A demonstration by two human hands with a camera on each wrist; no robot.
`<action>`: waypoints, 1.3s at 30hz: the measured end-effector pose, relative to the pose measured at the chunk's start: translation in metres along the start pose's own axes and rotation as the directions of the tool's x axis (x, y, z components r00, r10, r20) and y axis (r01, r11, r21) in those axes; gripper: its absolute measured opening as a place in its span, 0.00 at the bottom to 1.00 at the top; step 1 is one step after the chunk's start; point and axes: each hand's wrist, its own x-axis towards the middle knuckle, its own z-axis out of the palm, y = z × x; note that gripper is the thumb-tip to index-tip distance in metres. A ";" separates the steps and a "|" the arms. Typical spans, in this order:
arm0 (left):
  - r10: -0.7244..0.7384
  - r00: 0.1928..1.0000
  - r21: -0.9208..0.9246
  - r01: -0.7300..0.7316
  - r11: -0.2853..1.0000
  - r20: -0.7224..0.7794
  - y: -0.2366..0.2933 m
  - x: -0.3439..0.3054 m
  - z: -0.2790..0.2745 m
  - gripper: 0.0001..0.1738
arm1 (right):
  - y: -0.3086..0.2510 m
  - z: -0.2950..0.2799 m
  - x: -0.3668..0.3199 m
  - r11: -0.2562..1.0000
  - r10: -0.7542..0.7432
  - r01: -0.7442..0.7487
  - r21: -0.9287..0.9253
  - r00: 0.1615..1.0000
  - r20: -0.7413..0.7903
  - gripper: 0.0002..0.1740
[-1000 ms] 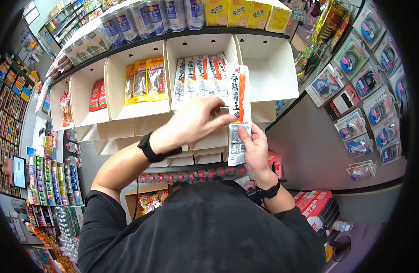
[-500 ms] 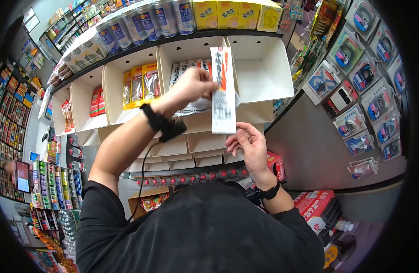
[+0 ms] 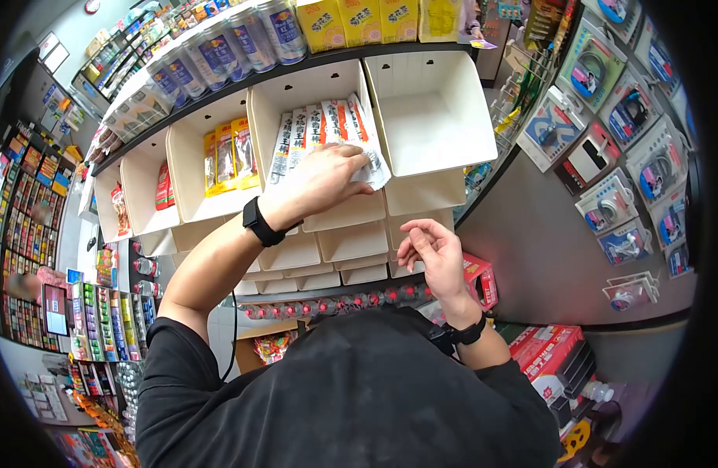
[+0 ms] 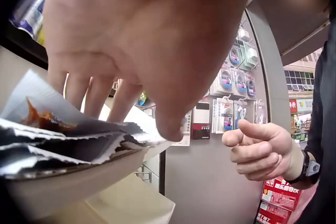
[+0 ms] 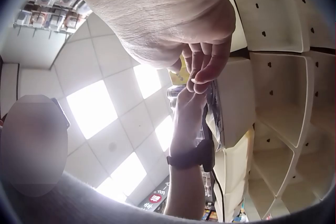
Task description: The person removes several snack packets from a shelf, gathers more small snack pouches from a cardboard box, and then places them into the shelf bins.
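Note:
Several long white snack packets with black lettering and orange-red patches (image 3: 300,129) lie side by side in a cream bin (image 3: 300,90). My left hand (image 3: 324,179) rests on their near ends at the right side, palm down. In the left wrist view its fingers stretch over the stacked packets (image 4: 39,111), with the thumb beside their serrated ends. My right hand (image 3: 437,253) hovers lower and to the right, in front of the bins, fingers loosely bent around nothing.
To the right is a bare cream bin (image 3: 429,117); to the left, a bin holds yellow packets (image 3: 230,156). Drink cans (image 3: 250,43) and yellow cartons (image 3: 359,23) line the shelf above. Hanging packaged cables (image 3: 589,70) cover the right panel. A red box (image 3: 546,359) stands low right.
One long packet passed from my right hand to my left, then went down onto the others in the bin. My left hand now lies flat over them; the right stays back, holding nothing.

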 end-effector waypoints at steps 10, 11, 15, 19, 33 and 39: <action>-0.162 0.985 0.006 0.162 0.987 -0.052 0.003 -0.019 0.010 0.34 | 0.013 -0.016 0.011 0.992 0.129 -0.129 -0.003 0.986 0.111 0.15; -0.161 0.987 -0.038 0.160 0.986 -0.011 0.002 -0.020 0.012 0.34 | 0.017 -0.018 0.013 0.987 0.159 -0.162 0.009 0.980 0.120 0.15; -0.126 0.992 -0.087 0.124 0.989 -0.027 0.001 -0.023 0.008 0.30 | 0.030 -0.018 0.018 0.961 0.266 -0.276 0.032 0.947 0.182 0.14; -0.109 0.994 -0.194 0.105 0.975 -0.008 0.005 -0.023 0.009 0.24 | 0.039 -0.010 0.023 0.951 0.304 -0.310 -0.014 0.919 0.250 0.14; -0.012 0.983 -0.228 -0.031 0.973 -0.185 0.105 -0.178 -0.007 0.26 | 0.066 0.058 -0.013 0.953 0.287 -0.224 -0.204 0.885 0.368 0.12; -0.459 0.884 -0.239 0.467 0.851 0.091 0.176 -0.434 0.132 0.17 | -0.022 0.113 0.026 0.155 -0.546 0.743 -0.651 0.613 0.570 0.16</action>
